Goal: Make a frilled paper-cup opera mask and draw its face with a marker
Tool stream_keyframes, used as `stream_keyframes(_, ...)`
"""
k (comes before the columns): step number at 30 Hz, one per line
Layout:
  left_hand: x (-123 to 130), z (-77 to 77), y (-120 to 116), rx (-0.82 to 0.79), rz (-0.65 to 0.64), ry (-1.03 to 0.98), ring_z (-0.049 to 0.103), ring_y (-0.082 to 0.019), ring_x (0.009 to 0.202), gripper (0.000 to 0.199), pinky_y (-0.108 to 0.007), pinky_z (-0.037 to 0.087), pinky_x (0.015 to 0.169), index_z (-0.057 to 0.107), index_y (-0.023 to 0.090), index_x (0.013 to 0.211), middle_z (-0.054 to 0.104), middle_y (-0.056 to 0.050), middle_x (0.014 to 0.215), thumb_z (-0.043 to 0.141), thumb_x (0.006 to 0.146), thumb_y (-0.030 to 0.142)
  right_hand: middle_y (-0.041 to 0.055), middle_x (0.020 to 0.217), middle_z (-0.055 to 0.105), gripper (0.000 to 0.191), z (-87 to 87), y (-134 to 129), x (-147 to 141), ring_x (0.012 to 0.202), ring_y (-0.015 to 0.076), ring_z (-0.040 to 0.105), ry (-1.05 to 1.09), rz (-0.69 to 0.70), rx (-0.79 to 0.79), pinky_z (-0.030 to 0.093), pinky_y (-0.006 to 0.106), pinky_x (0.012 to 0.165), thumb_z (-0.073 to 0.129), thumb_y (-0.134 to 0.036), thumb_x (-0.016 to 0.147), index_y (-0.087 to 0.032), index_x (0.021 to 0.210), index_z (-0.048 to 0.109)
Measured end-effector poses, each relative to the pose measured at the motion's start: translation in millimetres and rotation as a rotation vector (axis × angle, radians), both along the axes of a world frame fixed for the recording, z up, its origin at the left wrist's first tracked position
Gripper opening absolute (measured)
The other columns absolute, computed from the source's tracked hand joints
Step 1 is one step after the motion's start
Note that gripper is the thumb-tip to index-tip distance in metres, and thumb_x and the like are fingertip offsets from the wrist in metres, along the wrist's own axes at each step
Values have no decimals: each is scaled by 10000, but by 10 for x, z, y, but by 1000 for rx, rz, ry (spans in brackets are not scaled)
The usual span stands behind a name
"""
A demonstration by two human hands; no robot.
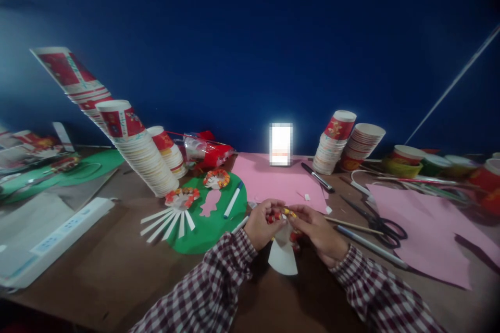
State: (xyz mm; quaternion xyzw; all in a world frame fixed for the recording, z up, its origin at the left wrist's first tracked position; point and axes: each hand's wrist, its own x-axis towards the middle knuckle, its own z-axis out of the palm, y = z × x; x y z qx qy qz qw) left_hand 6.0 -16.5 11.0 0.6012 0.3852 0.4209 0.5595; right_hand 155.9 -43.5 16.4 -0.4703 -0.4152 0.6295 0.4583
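Note:
Both hands hold a cut-up paper cup [282, 257] low over the table, near its middle. Its white fan-shaped flap hangs down toward me, and red and yellow pieces curl around the top. My left hand [262, 225] pinches the red curled part on the left, fingers closed. On the other side my right hand [318, 231] grips a yellow curled bit between thumb and fingers. The fingers partly cover the cup. Left of my hands, a green paper sheet [195, 242] bears a pink paper cutout [211, 203], a marker [233, 200] and cut cups [183, 199] with curled rims.
Tall paper cup stacks [144, 161] lean at the left; more cup stacks [328, 151] stand at the back right. Black scissors [385, 229] lie beside pink paper [425, 239] on the right. A white power strip [58, 239] is at the left. A bright blurred screen [281, 144] stands behind.

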Motion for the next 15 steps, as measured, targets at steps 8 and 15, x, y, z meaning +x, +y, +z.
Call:
stream_keyframes(8,-3,-46,47,-44,198,25,580,-146,775,355,-267,464,713,545,115,985,618,-65,835,628,642,147,68,982,591,554,-109,8,-33,868,188,586,-244,-18,262,484,324,743,712,-340,627,-194,1063,403)
stream_keyframes(15,14,-16,25,-64,195,-13,579,-146,777,356,-263,462,711,563,117,957,623,-66,831,654,613,141,39,833,613,362,-111,34,4,758,189,610,-355,-119,274,496,325,667,618,-327,700,-206,985,430)
